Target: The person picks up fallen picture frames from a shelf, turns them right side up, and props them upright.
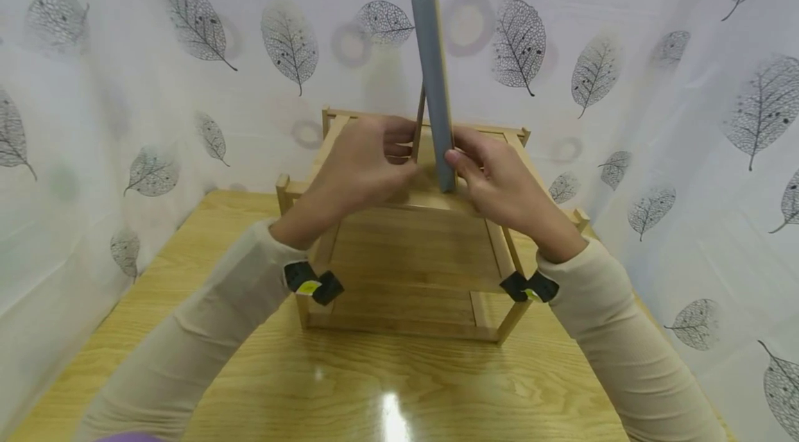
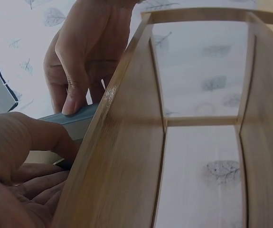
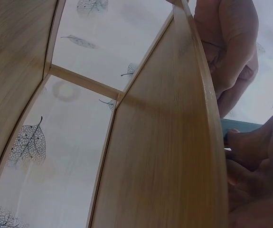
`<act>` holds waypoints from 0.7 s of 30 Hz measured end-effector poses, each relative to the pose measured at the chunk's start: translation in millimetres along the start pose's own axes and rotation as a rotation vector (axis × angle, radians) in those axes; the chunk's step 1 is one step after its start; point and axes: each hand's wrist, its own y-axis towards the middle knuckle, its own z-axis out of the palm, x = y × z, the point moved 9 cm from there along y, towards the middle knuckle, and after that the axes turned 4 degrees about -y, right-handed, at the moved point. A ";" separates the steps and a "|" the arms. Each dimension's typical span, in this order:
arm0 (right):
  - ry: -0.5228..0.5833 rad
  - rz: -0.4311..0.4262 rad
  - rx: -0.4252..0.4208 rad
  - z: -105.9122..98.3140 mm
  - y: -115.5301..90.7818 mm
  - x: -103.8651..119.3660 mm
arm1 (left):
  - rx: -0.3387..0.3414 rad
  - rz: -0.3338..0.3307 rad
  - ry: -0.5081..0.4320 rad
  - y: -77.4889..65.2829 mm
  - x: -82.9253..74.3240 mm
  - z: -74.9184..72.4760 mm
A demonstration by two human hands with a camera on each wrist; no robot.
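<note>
An upright slab that looks like a picture frame (image 1: 432, 81) stands edge-on over the shelf top, its blue-grey edge facing me. From its left side a thin brown support leg (image 1: 419, 124) slants down. My right hand (image 1: 499, 178) grips the frame low on its right side, thumb on the edge. At the leg, the fingers of my left hand (image 1: 365, 164) curl with the thumb below. The left wrist view has the left hand (image 2: 27, 156) low at the left, with the right hand (image 2: 91, 52) above, its thumb pressing the blue-grey edge (image 2: 74, 115).
Beneath the hands is a tiered bamboo shelf (image 1: 412, 248) with raised end rails and corner posts. It stands on a glossy wood-grain table (image 1: 349, 386). A white curtain (image 1: 624, 116) printed with grey leaves surrounds the table at the back and sides.
</note>
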 end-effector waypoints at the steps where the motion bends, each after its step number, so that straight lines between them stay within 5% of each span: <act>1: 0.000 0.000 -0.001 0.1 0.0 -0.3 | -0.001 0.001 0.009 -0.4 0.7 -1.1; 21: 0.017 0.013 0.016 0.3 0.6 -2.8 | 0.005 -0.016 0.186 -4.1 5.4 -17.4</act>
